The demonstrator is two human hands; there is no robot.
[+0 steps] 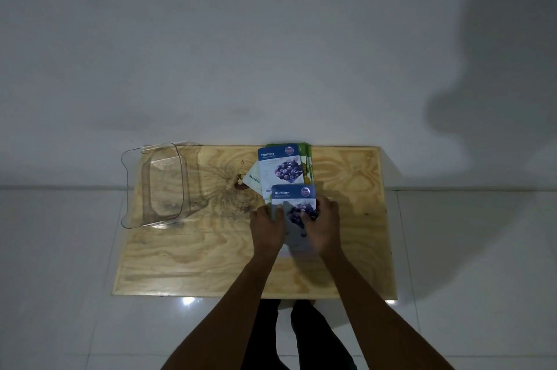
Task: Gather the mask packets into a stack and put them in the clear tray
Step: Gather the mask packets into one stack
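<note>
A blue Blueberry mask packet (294,199) is held just above the table by both hands. My left hand (267,223) grips its left edge and my right hand (322,223) its right edge. Behind it lies a loose pile of packets (281,170): another Blueberry packet on top, green packets sticking out at its right, and a pale packet poking out at its left. The clear tray (132,189) stands empty at the table's far left, well apart from the hands.
The low plywood table (211,249) stands on a white tiled floor against a pale wall. A dark knot marks the wood between tray and pile. My legs show below the table's near edge.
</note>
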